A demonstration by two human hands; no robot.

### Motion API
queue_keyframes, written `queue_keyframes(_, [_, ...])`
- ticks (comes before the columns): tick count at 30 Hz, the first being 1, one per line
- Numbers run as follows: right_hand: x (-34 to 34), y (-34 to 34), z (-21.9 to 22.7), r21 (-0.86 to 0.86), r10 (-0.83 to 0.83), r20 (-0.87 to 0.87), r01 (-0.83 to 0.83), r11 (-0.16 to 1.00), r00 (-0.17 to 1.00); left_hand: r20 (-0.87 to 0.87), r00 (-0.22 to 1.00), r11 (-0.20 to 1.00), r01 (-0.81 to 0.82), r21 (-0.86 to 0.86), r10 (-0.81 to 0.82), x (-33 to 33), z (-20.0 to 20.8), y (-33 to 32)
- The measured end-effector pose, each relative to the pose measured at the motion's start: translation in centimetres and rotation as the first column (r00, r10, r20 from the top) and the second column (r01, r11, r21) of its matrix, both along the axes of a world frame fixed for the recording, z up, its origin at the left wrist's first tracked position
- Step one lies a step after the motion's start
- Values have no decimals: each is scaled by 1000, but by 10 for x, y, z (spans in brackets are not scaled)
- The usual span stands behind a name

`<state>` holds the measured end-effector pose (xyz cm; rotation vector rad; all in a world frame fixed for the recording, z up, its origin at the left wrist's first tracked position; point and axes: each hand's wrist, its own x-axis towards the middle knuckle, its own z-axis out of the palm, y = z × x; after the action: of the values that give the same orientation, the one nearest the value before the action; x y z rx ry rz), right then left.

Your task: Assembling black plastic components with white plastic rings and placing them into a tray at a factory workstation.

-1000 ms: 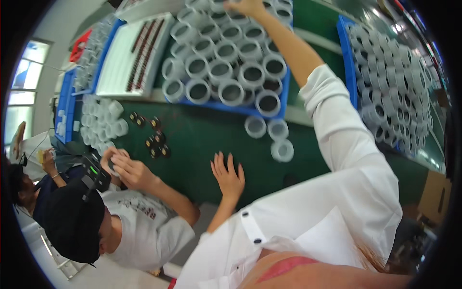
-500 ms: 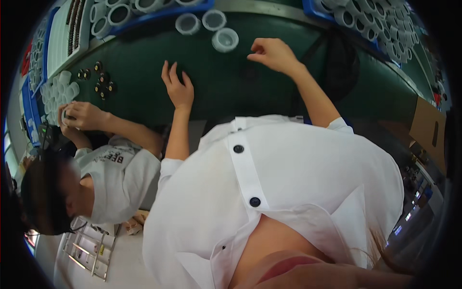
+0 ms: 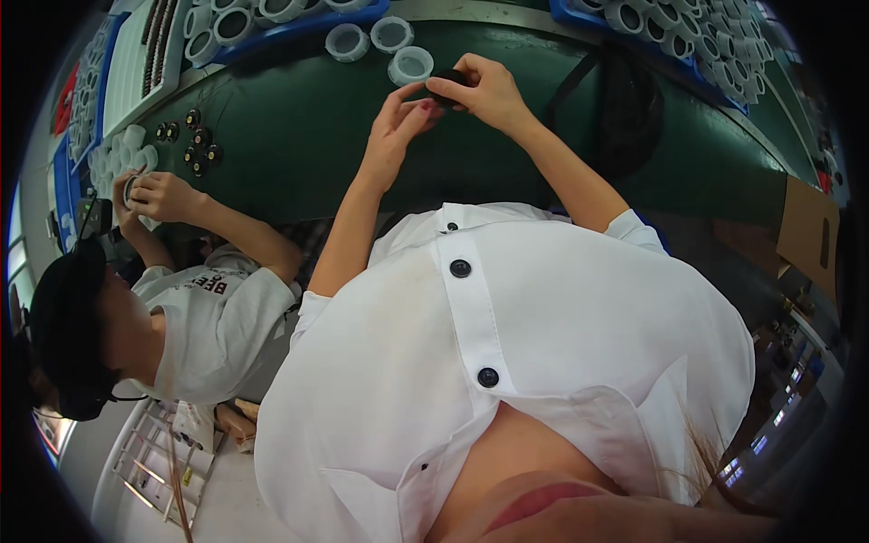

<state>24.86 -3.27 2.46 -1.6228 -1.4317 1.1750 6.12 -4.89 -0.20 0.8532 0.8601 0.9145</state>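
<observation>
A small black round piece is between my hands above the green table. My right hand grips it from the right, thumb across its front. From the lower left, my left hand has its fingertips closed at the piece's left edge; part of that contact is hidden. Just beyond my fingers stands a translucent white ring-shaped cup. Two similar pieces are beside it, a second cup and a third cup.
Blue trays of white rings stand at the back left and back right. A black bag lies right of my hands. At left, a co-worker's hands hold a white ring near several small dark round parts.
My left hand has moved right and up, from spread fingers to the black piece. My right hand has shifted slightly left, and the black piece now shows in it.
</observation>
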Motion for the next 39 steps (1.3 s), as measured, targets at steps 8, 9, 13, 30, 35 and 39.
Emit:
queue_keyframes(8, [7,-14,65,180,385,133,-404,897,913,-166,942,956,293,-8,-290,-27,47,15])
queue_keyframes(9, [9,-18,74,216,498,239,-546,809,833,-231,882,910,414,-40,-411,-28,54,16])
queue_keyframes(13, [7,-21,75,303,554,540,-761,573,633,-281,827,862,507,0,-486,-23,60,19])
queue_keyframes(30, [39,-19,53,-5,155,-805,-267,964,572,-354,844,834,498,239,-403,-13,36,22])
queue_keyframes(35, [44,-15,47,9,119,-786,-182,983,606,-630,740,843,169,511,234,-11,-14,40])
queue_keyframes(39, [52,-3,39,19,86,-808,-121,992,582,-694,476,648,291,704,540,9,-55,57])
